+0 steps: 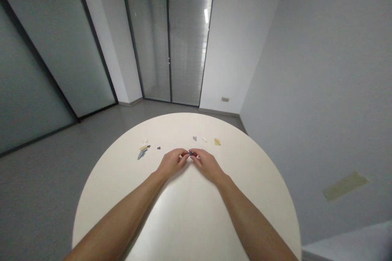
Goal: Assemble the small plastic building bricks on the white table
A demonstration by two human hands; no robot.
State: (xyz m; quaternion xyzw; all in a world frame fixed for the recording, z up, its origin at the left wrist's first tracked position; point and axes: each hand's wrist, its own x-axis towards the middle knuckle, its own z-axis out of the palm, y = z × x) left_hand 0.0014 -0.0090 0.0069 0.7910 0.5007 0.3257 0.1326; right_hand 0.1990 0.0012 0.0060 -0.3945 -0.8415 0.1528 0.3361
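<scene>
Left hand (173, 160), right hand (206, 161) both pinching small dark piece (190, 153) over white table (186, 216)

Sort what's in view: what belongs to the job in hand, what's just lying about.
Job in hand:
small dark piece, between left hand and right hand

Lying about, though some may belong:
cluster of pieces, left
dark bit, nearer the left hand
two grey strips
white sliver
yellow piece, right

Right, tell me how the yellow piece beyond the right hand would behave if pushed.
Lying flat, the yellow piece would probably slide rather than roll or tip. The glossy table may offer little grip. Much smaller than the right hand, it is likely light. Stiffness is unclear.
</scene>
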